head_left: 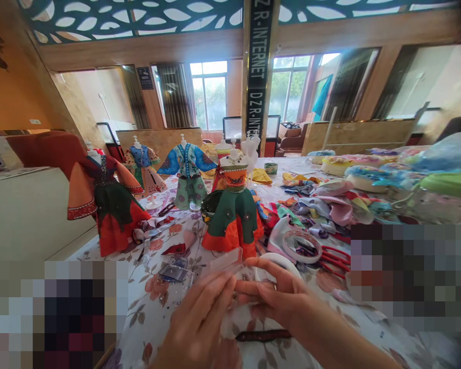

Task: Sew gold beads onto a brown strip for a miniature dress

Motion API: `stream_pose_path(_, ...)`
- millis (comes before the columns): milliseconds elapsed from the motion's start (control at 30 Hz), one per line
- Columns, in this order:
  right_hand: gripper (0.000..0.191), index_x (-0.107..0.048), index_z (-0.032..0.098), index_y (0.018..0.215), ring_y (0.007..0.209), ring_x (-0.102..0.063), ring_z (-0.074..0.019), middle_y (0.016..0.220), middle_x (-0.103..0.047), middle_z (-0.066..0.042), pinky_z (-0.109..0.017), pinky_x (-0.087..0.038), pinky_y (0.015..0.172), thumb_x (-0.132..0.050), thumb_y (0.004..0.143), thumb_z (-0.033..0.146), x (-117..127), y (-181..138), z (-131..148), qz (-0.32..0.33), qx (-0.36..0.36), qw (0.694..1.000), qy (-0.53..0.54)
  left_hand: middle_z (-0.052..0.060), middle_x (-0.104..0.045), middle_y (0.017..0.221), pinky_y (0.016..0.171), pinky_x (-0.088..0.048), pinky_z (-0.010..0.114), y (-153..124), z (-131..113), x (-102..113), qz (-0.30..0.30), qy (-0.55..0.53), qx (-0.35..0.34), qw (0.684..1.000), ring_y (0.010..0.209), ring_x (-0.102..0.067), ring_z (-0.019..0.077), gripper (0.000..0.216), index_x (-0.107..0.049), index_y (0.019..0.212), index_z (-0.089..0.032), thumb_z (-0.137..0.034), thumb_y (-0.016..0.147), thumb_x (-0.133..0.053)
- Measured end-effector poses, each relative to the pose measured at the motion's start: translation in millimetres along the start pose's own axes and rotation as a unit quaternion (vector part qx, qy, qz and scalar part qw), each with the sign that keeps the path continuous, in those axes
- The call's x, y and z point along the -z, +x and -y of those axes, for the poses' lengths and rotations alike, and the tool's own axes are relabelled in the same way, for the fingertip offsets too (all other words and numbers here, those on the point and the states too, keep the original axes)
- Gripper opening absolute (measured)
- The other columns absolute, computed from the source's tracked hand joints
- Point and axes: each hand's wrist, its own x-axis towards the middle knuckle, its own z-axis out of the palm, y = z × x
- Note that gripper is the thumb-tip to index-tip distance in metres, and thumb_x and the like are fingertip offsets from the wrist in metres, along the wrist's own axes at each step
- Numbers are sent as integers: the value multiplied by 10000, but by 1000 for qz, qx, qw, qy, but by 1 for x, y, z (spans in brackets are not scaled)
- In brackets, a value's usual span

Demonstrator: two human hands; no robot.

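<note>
My left hand (pixel 203 315) and my right hand (pixel 278 292) meet low in the middle of the head view, over the table. Between their fingertips is a clear plastic packet (pixel 226 260), its edge sticking up above the fingers. Small bead-like bits show near the fingertips, partly covered by the hands. Just beyond stands a miniature mannequin in a green and orange dress (pixel 234 210). A dark, slim tool (pixel 263 335) lies on the cloth below my right hand. Left of the hands, beads on a string (pixel 182 267) rest by a small plastic packet.
More dressed mannequins stand behind, including one in a dark green and red gown (pixel 115 215) and one in blue (pixel 186 164). To the right are a tape roll (pixel 301 246), red-handled scissors (pixel 336 260) and heaped fabric scraps (pixel 330 205). Pixelated patches hide both lower sides.
</note>
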Motion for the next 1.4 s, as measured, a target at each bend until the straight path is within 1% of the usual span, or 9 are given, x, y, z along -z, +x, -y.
stream_pose_path(100, 380, -509, 201, 1114, 860, -692, -135, 944, -762, -65, -243, -474, 724, -702, 800, 297, 1, 0, 0, -20, 23, 999, -34, 42, -728, 956, 777, -564, 173, 10, -4, 0, -22, -121, 137, 983, 860, -693, 116, 229, -675, 1022, -176, -168, 936, -463)
stream_pose_path(200, 369, -508, 214, 1135, 830, -674, -119, 982, -758, -57, -251, -465, 747, -675, 826, 326, -1, -4, 1, -46, 21, 995, -88, -32, -747, 870, 685, -569, 122, 17, -6, 0, -24, -221, 248, 943, 753, -711, 94, 140, -720, 890, -255, -189, 857, -601)
stream_pose_path(400, 345, -501, 238, 1159, 873, -655, -131, 1000, -749, -32, -281, -464, 801, -633, 855, 335, -4, -8, 1, -49, 20, 990, -130, -85, -755, 804, 653, -557, 94, 20, -6, -1, -42, -322, 334, 885, 716, -717, 88, 204, -739, 807, -318, -133, 729, -703)
stream_pose_path(567, 307, -514, 242, 1119, 886, -655, -140, 939, -752, -21, -277, -452, 799, -637, 853, 334, -3, -6, 1, -21, 34, 990, -138, -73, -756, 770, 627, -584, 148, 20, -6, 1, -54, -309, 338, 887, 685, -719, 118, 191, -742, 784, -314, -141, 705, -730)
stream_pose_path(700, 306, -517, 248, 1109, 875, -647, -146, 910, -748, -16, -281, -445, 777, -643, 847, 345, -5, -6, 1, -16, 45, 987, -151, -90, -750, 774, 630, -577, 138, 17, -6, 2, -63, -269, 308, 911, 694, -714, 101, 170, -732, 785, -322, -163, 729, -729)
stream_pose_path(833, 317, -505, 260, 1106, 871, -636, -147, 926, -744, -21, -271, -453, 734, -637, 846, 383, -5, -6, -2, -14, 52, 984, -167, -84, -740, 754, 625, -577, 153, 15, -6, 3, -74, -213, 277, 934, 662, -704, 98, 97, -720, 753, -299, -202, 757, -712)
stream_pose_path(1033, 350, -496, 273, 1116, 858, -637, -161, 987, -733, -40, -279, -483, 709, -624, 838, 442, -3, -7, -7, -12, 60, 979, -194, -91, -729, 734, 613, -568, 151, 17, -4, 3, -58, -181, 286, 939, 644, -698, 93, 86, -707, 706, -294, -227, 759, -707)
stream_pose_path(1300, 344, -533, 287, 1103, 803, -664, -185, 1000, -724, -41, -337, -524, 730, -608, 827, 478, -13, -11, -5, -29, 71, 965, -251, -41, -709, 676, 560, -565, 200, 23, -1, 6, -52, -134, 246, 959, 564, -678, 119, 219, -669, 616, -234, -277, 826, -626)
stream_pose_path(1400, 332, -546, 292, 1091, 877, -662, -208, 1025, -720, -45, -349, -535, 732, -606, 823, 479, -15, -12, -4, -23, 82, 959, -269, -42, -695, 669, 567, -557, 196, 23, -1, 7, -49, -119, 235, 963, 556, -668, 107, 274, -639, 607, -225, -285, 866, -572)
